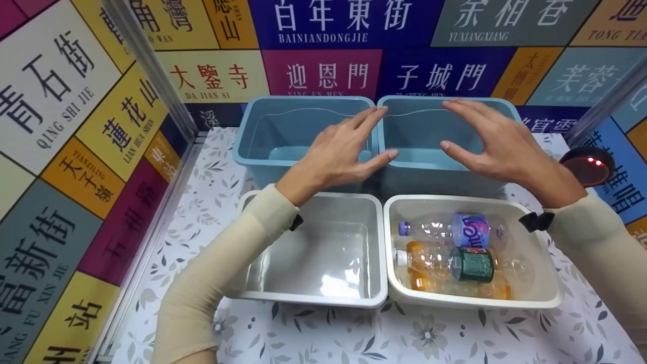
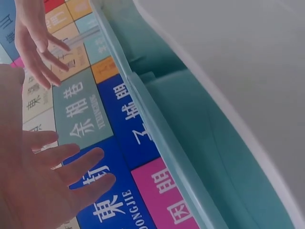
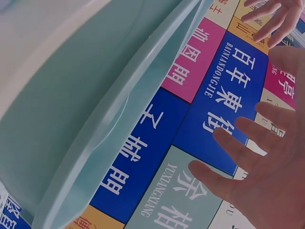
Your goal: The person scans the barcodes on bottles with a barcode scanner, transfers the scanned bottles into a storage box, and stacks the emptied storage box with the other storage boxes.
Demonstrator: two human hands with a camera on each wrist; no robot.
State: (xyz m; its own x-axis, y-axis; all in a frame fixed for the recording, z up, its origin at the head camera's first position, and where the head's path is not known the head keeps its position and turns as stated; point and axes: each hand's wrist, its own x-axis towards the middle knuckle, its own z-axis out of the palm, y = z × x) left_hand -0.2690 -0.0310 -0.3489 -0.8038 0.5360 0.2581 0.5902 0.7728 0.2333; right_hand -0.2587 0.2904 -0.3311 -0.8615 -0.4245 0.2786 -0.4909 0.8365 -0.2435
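My left hand (image 1: pixel 349 146) is held over the right side of the left blue bin (image 1: pixel 258 162), fingers extended and thumb spread. Over the right blue bin (image 1: pixel 422 166) hovers my right hand (image 1: pixel 505 144), its thumb apart from its straight fingers. Neither hand holds anything. In the left wrist view, the left hand (image 2: pixel 43 186) shows spread fingers beside a bin edge. The right wrist view has the right hand (image 3: pixel 267 167) with fingers spread likewise. Nearer to me, a cream bin (image 1: pixel 472 303) contains a purple-labelled bottle (image 1: pixel 474 230), a green-labelled bottle (image 1: pixel 475 265) and orange bottle parts (image 1: pixel 424 283) beneath.
A light grey bin (image 1: pixel 313 302) stands left of the cream one, in front of the blue pair. All stand on a leaf-patterned tabletop (image 1: pixel 429 336). Coloured panels with characters (image 1: pixel 323 71) rise behind and at the sides. A dark round device (image 1: pixel 586 167) with red lights is at right.
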